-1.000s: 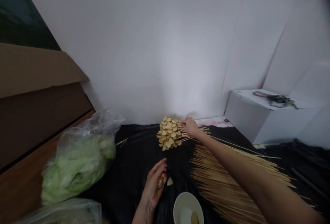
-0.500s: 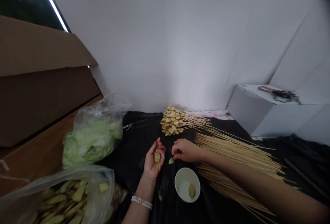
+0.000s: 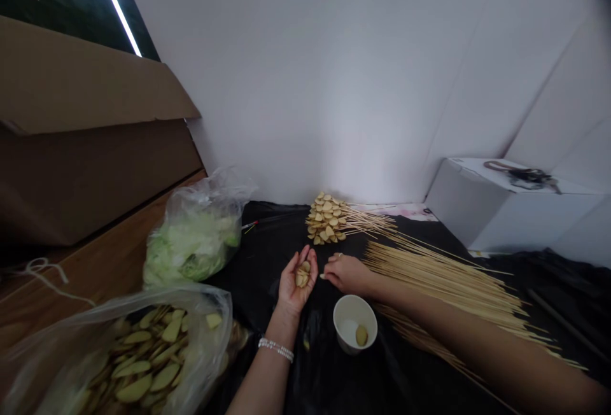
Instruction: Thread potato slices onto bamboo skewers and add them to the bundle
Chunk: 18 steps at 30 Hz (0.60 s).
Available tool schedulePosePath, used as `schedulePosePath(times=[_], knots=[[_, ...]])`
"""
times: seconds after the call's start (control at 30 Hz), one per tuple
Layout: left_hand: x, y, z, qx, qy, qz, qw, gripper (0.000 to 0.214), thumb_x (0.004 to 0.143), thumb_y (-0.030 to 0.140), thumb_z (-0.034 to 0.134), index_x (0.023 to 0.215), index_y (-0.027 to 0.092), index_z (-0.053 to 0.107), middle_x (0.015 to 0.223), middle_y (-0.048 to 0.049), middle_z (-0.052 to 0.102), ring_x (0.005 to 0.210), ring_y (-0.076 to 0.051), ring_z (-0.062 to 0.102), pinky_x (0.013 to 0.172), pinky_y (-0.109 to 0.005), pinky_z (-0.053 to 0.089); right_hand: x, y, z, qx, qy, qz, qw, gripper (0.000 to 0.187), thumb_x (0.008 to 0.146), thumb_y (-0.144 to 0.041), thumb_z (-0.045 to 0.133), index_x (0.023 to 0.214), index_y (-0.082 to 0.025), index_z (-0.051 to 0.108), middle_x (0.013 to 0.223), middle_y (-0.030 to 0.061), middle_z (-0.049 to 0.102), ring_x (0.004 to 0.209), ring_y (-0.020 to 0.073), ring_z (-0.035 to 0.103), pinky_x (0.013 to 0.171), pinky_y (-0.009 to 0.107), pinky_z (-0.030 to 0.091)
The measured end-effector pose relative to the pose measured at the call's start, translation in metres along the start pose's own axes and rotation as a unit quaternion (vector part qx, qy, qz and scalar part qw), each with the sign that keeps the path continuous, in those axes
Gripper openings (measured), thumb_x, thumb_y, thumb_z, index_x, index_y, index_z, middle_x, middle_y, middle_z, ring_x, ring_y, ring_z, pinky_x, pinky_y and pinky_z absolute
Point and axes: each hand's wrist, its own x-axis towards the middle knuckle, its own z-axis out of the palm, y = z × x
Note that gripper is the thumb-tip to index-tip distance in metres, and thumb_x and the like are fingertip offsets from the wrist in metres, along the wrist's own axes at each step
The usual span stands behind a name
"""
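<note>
The **left hand** lies palm up, fingers curled and slightly apart around **potato slices** in the palm. The slice seen earlier on the **black sheet** no longer lies there; the **right hand** now has its fingers together on a **pale piece**, just beside the left palm, above the **white bowl**.

Makeshift food-prep corner: I work on black plastic sheet between white walls, beside cardboard box, bagged slices, bamboo skewers.
</note>
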Motion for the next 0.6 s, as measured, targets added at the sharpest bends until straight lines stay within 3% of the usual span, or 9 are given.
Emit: schedulePosePath(times=[0.13, 0.23, 0.4, 0.53, 0.6], knots=[[0.0, -0.003, -0.001, 0.005, -0.025, -0.007, 1.0, 0.03, 0.092, 0.024, 0.044, 0.116, 0.013, 0.059, 0.11, -0.0148, 0.066, 0.108, -0.024, 0.061, 0.088, -0.039, 0.052, 0.002, 0.005, -0.023, 0.018, 0.069, 0.048, 0.996, 0.024, 0.091, -0.02, 0.045, 0.088, -0.015, 0.068, 0.086, 0.0074, 0.068, 0.082, 0.0158, 0.059, 0.076, 0.026, 0.04], [0.0, -0.004, -0.002, 0.046, -0.029, -0.016, 0.998, 0.031, 0.092, 0.027, 0.044, 0.116, 0.013, 0.06, 0.107, -0.015, 0.067, 0.107, -0.024, 0.062, 0.089, -0.042, 0.051, 0.011, -0.002, -0.032, 0.08, 0.129, 0.065, 0.986, 0.019, 0.087, -0.019, 0.05, 0.087, -0.017, 0.069, 0.084, 0.0056, 0.069, 0.079, 0.015, 0.059, 0.074, 0.025, 0.04], [0.0, -0.004, 0.001, 0.072, -0.01, -0.026, 0.997, 0.034, 0.092, 0.026, 0.045, 0.119, 0.011, 0.058, 0.096, -0.0141, 0.07, 0.092, -0.021, 0.067, 0.083, -0.038, 0.054, 0.02, -0.011, -0.042, 0.129, 0.103, 0.021, 0.986, 0.019, 0.079, -0.012, 0.055, 0.083, -0.02, 0.072, 0.077, -0.0003, 0.071, 0.07, 0.0115, 0.06, 0.068, 0.02, 0.04], [0.001, -0.004, 0.002, 0.017, -0.008, -0.024, 1.0, 0.036, 0.091, 0.019, 0.045, 0.124, 0.009, 0.055, 0.105, -0.0172, 0.068, 0.106, -0.024, 0.063, 0.084, -0.034, 0.055, -0.008, 0.01, -0.06, 0.155, 0.179, 0.081, 0.968, 0.016, 0.081, -0.02, 0.056, 0.086, -0.02, 0.072, 0.084, 0.0023, 0.072, 0.077, 0.0146, 0.062, 0.074, 0.025, 0.042], [0.003, -0.005, 0.002, 0.015, -0.001, -0.026, 1.0, 0.039, 0.089, 0.013, 0.044, 0.127, 0.01, 0.053, 0.105, -0.0165, 0.068, 0.107, -0.024, 0.062, 0.084, -0.034, 0.055, -0.031, 0.024, -0.067, 0.176, 0.182, 0.135, 0.958, 0.017, 0.082, -0.022, 0.055, 0.084, -0.021, 0.072, 0.082, 0.0012, 0.072, 0.074, 0.0144, 0.062, 0.072, 0.025, 0.043]])
